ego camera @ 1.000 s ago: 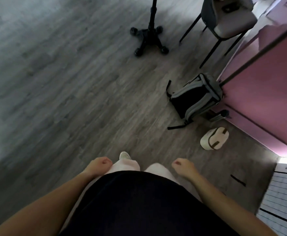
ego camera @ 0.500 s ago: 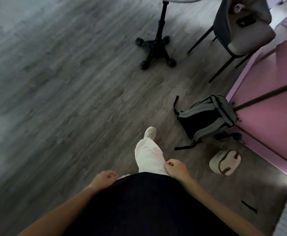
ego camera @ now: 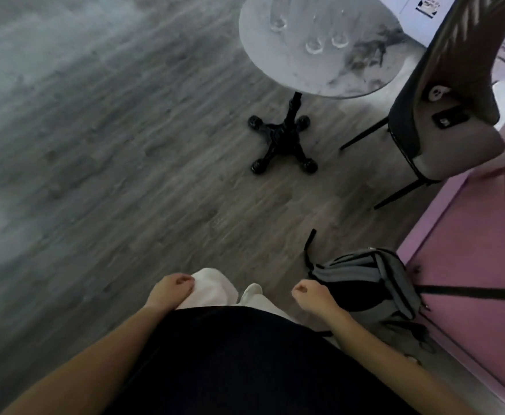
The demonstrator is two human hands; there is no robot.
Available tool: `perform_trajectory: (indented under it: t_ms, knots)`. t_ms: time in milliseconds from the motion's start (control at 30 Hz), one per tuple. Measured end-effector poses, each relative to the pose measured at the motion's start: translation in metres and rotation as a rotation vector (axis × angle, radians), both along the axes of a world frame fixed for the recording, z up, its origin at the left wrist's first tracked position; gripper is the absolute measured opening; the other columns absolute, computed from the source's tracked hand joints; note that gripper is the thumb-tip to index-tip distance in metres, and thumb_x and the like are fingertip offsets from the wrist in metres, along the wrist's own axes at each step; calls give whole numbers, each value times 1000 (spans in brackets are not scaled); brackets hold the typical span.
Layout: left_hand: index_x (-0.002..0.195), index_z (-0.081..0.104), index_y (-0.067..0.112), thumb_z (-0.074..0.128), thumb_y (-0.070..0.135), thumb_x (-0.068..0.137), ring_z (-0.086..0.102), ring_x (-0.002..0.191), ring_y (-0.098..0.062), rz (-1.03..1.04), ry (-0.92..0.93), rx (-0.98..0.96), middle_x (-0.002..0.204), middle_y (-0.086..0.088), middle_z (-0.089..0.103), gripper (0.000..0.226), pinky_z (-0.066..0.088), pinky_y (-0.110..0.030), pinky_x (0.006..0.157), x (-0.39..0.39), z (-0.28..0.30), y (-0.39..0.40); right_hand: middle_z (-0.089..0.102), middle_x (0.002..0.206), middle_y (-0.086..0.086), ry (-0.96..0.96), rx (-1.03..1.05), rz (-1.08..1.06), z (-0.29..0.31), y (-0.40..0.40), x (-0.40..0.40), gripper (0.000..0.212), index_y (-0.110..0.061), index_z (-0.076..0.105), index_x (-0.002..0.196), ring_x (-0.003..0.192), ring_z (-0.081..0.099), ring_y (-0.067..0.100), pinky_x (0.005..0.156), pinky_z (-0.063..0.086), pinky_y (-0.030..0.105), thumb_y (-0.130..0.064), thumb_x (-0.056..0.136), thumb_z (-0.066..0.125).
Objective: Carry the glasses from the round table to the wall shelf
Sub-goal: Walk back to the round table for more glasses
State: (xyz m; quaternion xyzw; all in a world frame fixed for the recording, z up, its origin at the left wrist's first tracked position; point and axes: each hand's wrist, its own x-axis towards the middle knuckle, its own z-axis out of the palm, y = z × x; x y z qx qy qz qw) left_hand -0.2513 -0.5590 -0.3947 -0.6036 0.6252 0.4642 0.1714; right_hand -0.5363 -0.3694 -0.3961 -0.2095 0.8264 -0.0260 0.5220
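Note:
The round marble-topped table (ego camera: 278, 64) stands ahead at the top of the view on a black four-footed pedestal (ego camera: 284, 139). Three clear glasses rest on its top: one tall glass (ego camera: 277, 16) at the far left, and two glasses side by side nearer the middle, the left glass (ego camera: 314, 43) and the right glass (ego camera: 339, 37). My left hand (ego camera: 170, 290) and my right hand (ego camera: 309, 293) hang low by my hips, both loosely closed into fists with nothing in them, well short of the table. The wall shelf is out of sight.
A grey chair (ego camera: 442, 115) with a dark device on its seat stands right of the table. A grey and black backpack (ego camera: 371, 283) lies on the wooden floor by my right hand, against a pink wall panel (ego camera: 469, 265). Open floor stretches to the left.
I have walked forward: the pedestal, chair and backpack slid down the view and the tabletop with its glasses came into sight. Both hands stayed closed at my sides.

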Motion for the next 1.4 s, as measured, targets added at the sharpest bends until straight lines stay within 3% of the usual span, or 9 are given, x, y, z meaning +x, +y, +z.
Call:
perform_trajectory:
  t_ms: [267,400,533,633,800,900,1133,1267,1400]
  knots:
    - [108,72,26,60,29,90,63,112,-16,-109,10,121,114,3,70,22,43,-27,99,-82,-7,-96,60,83,2,-80,102,-1,-14,-78,-40,25,-19,55,69,80,57,23,76,47,35,-29,90,46]
    - [90,67,40,61,34,87,65,105,-15,-206,26,127,103,6,72,9,47,-29,96,-137,-17,-183,71,107,8,-113,114,-34,-10,-134,-66,32,-6,70,102,99,65,25,87,51,37,-30,91,51]
    - [82,65,40,61,36,87,66,99,-12,-363,35,142,93,10,70,7,47,-24,86,-188,-13,-250,58,86,13,-78,96,-117,12,-195,-109,26,-6,55,80,77,51,26,70,39,34,-24,95,45]
    - [73,63,37,61,42,81,65,93,-12,-428,63,147,89,9,69,10,48,-26,83,-228,-6,-305,65,94,15,-34,-20,-270,20,-245,-138,30,-3,64,97,83,56,25,72,40,33,-27,98,47]
    - [71,61,38,62,38,80,64,86,-16,-469,136,122,80,11,66,9,45,-26,77,-279,-1,-361,64,101,5,24,-46,-304,26,-311,-153,20,-27,60,87,110,62,32,92,48,38,-38,90,44]
    - [70,63,37,58,44,72,68,91,-17,-522,171,86,79,12,67,9,46,-24,77,-313,-4,-389,72,108,5,70,-110,-292,36,-341,-176,15,-34,57,78,108,64,27,90,48,32,-32,91,50]
    - [102,72,24,59,28,88,67,101,-16,-488,254,-130,103,3,74,20,48,-28,90,-433,25,-461,72,95,-2,260,-385,-416,48,-433,-275,13,-24,67,96,90,65,21,83,53,33,-26,87,57]
    - [112,61,25,63,21,86,66,93,-22,-324,355,-312,97,0,68,26,50,-34,85,-507,50,-512,60,117,5,389,-600,-373,51,-490,-341,44,-25,51,130,102,63,27,89,53,42,-21,87,59]
    - [129,44,32,65,19,83,65,87,-23,-243,381,-471,113,0,55,51,52,-42,86,-562,71,-553,43,141,13,504,-656,-241,52,-526,-396,63,-21,37,148,114,57,34,84,54,44,-27,89,61]
